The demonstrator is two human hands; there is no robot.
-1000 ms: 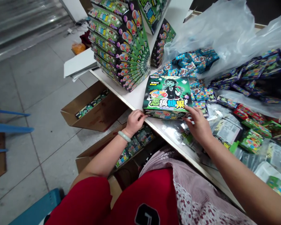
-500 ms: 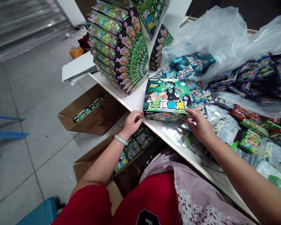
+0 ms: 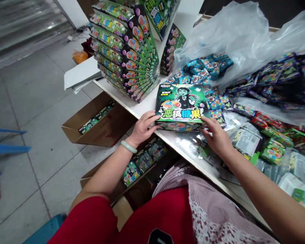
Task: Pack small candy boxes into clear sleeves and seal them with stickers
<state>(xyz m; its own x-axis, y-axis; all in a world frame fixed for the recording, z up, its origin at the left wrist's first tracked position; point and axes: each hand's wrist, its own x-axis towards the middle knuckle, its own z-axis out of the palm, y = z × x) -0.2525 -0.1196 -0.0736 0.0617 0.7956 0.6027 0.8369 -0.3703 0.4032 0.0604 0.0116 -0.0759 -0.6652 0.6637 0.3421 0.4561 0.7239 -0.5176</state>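
A green and black candy box (image 3: 183,103) with a cartoon vampire and large Chinese lettering lies flat on the white table, its lid closed. At its front left corner, my left hand (image 3: 144,128) grips the box, fingers on the top edge and thumb at the lower side. My right hand (image 3: 216,135) holds the front right corner, fingertips on the lid's edge and thumb against the front face. Just behind and to the right of the box lie small blue candy packets (image 3: 212,69), partly in a clear plastic bag.
Folded display boxes (image 3: 127,51) stand in a fanned stack at the back left. Purple packets (image 3: 277,78) and red and green packets (image 3: 273,150) spread across the right. Below the table edge (image 3: 122,103), open cartons (image 3: 96,118) hold more boxes. A blue stool (image 3: 44,230) stands lower left.
My left hand has risen from the box's lower front left corner, and its fingers now reach onto the top edge. The right hand stays at the right corner. The view has shifted slightly.
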